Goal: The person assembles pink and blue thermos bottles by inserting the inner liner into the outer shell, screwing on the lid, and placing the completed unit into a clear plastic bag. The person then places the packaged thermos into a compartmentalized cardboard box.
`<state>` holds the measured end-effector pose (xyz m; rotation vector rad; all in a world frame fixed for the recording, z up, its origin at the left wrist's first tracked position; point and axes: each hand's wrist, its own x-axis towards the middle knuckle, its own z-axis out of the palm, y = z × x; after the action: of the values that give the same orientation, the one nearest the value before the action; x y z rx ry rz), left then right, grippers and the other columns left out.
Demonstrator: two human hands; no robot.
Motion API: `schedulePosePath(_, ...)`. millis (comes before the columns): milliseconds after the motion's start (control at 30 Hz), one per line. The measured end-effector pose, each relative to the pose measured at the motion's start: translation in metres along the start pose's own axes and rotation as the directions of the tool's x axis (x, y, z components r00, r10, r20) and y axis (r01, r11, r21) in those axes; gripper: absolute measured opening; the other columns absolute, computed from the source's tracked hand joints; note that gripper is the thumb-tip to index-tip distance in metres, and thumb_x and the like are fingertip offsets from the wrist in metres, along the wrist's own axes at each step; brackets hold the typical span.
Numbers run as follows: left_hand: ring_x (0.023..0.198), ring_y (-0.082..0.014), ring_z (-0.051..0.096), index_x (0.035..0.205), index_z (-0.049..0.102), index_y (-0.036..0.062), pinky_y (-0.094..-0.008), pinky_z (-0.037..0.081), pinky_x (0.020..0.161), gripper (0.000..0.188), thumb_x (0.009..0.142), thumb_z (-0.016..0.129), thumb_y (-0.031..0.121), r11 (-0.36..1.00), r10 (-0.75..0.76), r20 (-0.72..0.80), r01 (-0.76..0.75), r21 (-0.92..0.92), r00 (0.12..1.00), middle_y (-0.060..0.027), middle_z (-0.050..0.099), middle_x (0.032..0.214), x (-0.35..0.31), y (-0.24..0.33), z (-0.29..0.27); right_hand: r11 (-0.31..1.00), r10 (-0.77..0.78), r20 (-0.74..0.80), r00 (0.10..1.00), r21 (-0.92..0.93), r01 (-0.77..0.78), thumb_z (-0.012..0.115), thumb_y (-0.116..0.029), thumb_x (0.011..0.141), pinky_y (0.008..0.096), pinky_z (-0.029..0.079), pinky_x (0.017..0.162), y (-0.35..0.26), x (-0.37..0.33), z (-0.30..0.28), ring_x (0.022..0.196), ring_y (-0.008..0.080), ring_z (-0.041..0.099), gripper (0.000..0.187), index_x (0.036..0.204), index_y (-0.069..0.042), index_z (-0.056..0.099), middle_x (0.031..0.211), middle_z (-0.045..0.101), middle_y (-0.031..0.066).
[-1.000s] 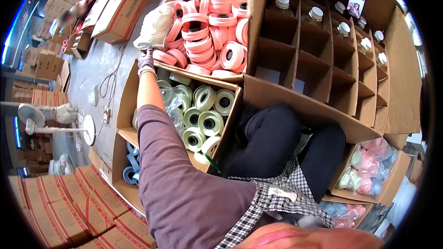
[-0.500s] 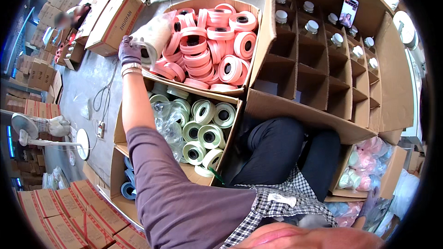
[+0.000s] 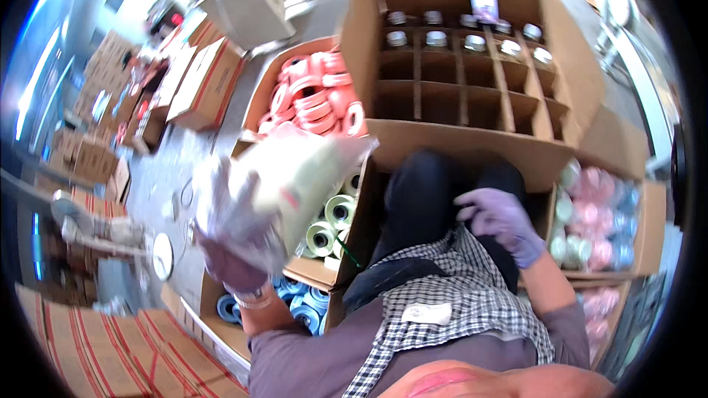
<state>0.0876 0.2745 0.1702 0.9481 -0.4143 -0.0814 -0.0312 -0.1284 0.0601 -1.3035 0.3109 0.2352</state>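
Observation:
My gloved left hand (image 3: 236, 254) grips a large clear plastic bag (image 3: 299, 177) with a pale greenish-white object inside; motion blurs it, and the fingers are partly hidden by the plastic. The bag hangs over the carton of pale green ring-shaped parts (image 3: 332, 221), covering most of them. Above my lap, my right hand (image 3: 509, 227) in a purple glove is empty, its fingers loosely bent and apart. Beyond the bag, pink ring-shaped parts (image 3: 313, 99) fill another carton. Blue ring-shaped parts (image 3: 306, 306) lie in a carton below my left hand.
Ahead stands a divided carton (image 3: 571, 59) with capped bottles (image 3: 435, 38) in its far compartments and a phone (image 3: 484, 1) propped among them. At right, a carton (image 3: 653, 239) holds pink, blue and green plastic-wrapped items. Sealed cartons (image 3: 110, 346) and a fan (image 3: 70, 214) are at left.
My left hand has come back toward me from the pink parts, bringing the bag over the green ones. My right hand has moved from the right-hand cartons to above my lap. The view has shifted.

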Motion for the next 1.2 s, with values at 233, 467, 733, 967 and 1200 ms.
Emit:
schedulePosePath(233,0.094,-0.0350,0.063,0.097,0.061,0.0074,-0.0391,0.050,0.079,0.028,0.092,0.069,0.033,0.865,-0.116,0.930,0.496,-0.079,0.349,-0.0169,0.063,0.112,-0.053,-0.089,0.038,0.845,0.109,0.232,0.967,0.490,-0.213,0.057,-0.062,0.095,0.0183,0.043,0.044,0.044,-0.059,0.025,0.052,0.0086,0.061,0.061,0.112,-0.004,0.068,0.088,0.074,0.0068)
schedulePosePath(467,0.084,-0.0370,0.069,0.080,0.070,-0.0020,-0.0420,0.052,0.076,0.032,0.087,0.079,0.028,0.934,0.000,0.804,0.287,0.212,-0.595,-0.0256,0.070,0.108,-0.007,-0.151,0.174,0.668,0.136,0.055,0.989,0.733,-0.133,0.069,-0.025,0.090,0.0239,0.046,0.043,0.146,-0.149,-0.041,0.048,0.0130,0.060,0.019,0.085,-0.007,0.071,0.074,0.072,0.0088)
schedulePosePath(733,0.095,-0.0251,0.069,0.089,0.071,-0.0001,-0.0353,0.052,0.088,0.026,0.091,0.076,0.026,0.914,-0.379,0.888,-0.046,0.404,0.261,-0.0149,0.070,0.116,0.013,-0.240,0.225,0.753,-0.582,-0.472,0.662,-0.005,0.658,0.074,-0.003,0.087,0.0279,0.054,0.075,0.235,-0.231,-0.070,0.086,0.0169,0.068,0.007,0.090,-0.006,0.067,0.097,0.074,0.0126)
schedulePosePath(967,0.109,-0.0208,0.066,0.121,0.065,0.0037,-0.0352,0.054,0.093,0.029,0.101,0.061,0.024,0.702,-0.688,0.371,0.444,0.557,0.623,-0.0094,0.068,0.120,0.054,-0.307,0.180,0.696,-0.098,-0.993,-0.064,-0.114,0.709,0.053,-0.018,0.093,0.0409,0.058,0.082,0.200,-0.299,-0.242,0.093,0.0321,0.071,0.027,0.105,0.001,0.069,0.100,0.071,0.0215)
schedulePosePath(1200,0.118,-0.0307,0.061,0.134,0.054,0.0016,-0.0433,0.053,0.100,0.042,0.102,0.057,0.028,0.727,-0.617,0.372,0.321,0.607,0.693,-0.0145,0.057,0.133,0.113,-0.311,0.103,0.749,-0.320,-0.891,-0.323,-0.029,-0.661,0.060,-0.038,0.084,0.0494,0.053,0.092,0.218,-0.348,-0.495,0.100,0.0448,0.068,0.045,0.104,0.001,0.073,0.107,0.069,0.0302)
